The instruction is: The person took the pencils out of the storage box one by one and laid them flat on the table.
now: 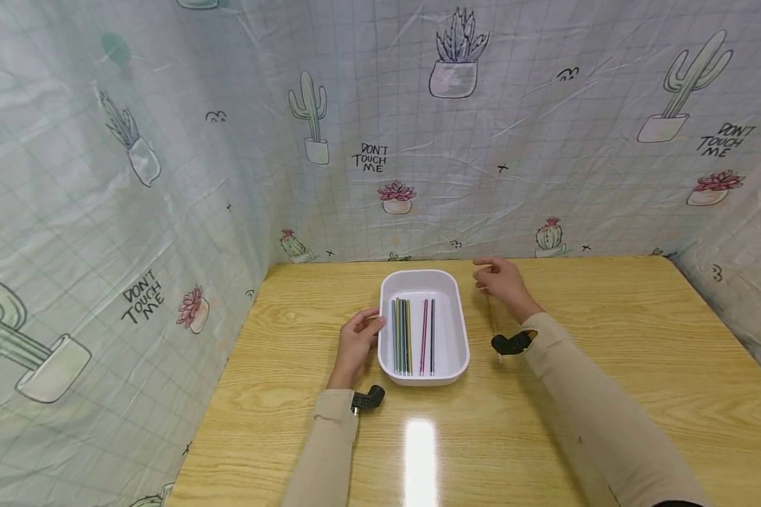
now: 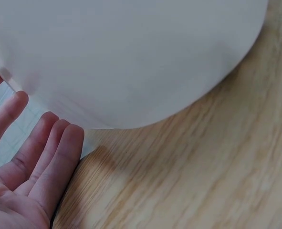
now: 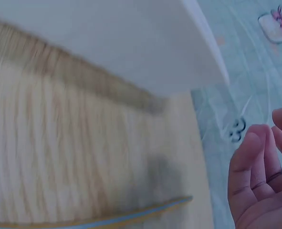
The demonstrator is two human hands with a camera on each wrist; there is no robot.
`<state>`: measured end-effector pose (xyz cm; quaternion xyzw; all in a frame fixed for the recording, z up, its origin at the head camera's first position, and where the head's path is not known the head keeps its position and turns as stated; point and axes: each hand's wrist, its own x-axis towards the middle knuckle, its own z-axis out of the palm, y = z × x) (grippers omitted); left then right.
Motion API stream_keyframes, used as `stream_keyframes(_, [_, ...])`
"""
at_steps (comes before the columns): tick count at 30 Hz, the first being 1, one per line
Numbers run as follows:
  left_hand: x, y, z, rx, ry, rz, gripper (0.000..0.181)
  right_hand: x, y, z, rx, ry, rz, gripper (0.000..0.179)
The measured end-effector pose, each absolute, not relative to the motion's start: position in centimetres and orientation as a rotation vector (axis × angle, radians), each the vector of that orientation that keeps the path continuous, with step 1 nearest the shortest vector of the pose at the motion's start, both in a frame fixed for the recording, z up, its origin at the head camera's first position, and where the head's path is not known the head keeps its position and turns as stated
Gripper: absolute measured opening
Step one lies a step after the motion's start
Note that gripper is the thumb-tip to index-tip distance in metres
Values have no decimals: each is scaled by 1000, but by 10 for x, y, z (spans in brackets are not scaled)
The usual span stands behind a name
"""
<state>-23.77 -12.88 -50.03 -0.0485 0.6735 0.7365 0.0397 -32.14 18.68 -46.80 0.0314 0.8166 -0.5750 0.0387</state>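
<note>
A white plastic tray (image 1: 463, 324) with rounded corners stands on the table, several thin coloured sticks (image 1: 402, 338) lying lengthwise in it. At its left side, my left hand (image 1: 357, 339) holds the rim, thumb over the edge and the other fingers outside. In the left wrist view those fingers (image 2: 67, 143) lie along the outer wall. To the right of the tray, my right hand (image 1: 504, 285) is raised with loosely bent fingers (image 3: 248, 162) and nothing visible between them. Below it lies one more thin stick (image 3: 131, 217), orange with a blue stripe.
The wooden table (image 1: 609, 303) runs back to a cloth hanging (image 1: 380, 232) printed with cacti. Another cloth side (image 1: 133, 211) borders the left. Inside the tray, a red stick (image 1: 423, 338) and a dark one (image 1: 432, 338) lie apart from the bunch.
</note>
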Motion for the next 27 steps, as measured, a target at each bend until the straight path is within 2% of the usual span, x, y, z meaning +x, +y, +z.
stream_keyframes(9, [-238,-129,-501,-147,2053,2277,40,-317,162,-448,27,2384,-1862,45])
stream_keyframes(27, [-237,-128,-500,-167,2046,2303,36,-315,134,-436,-42,2332,-1858,44])
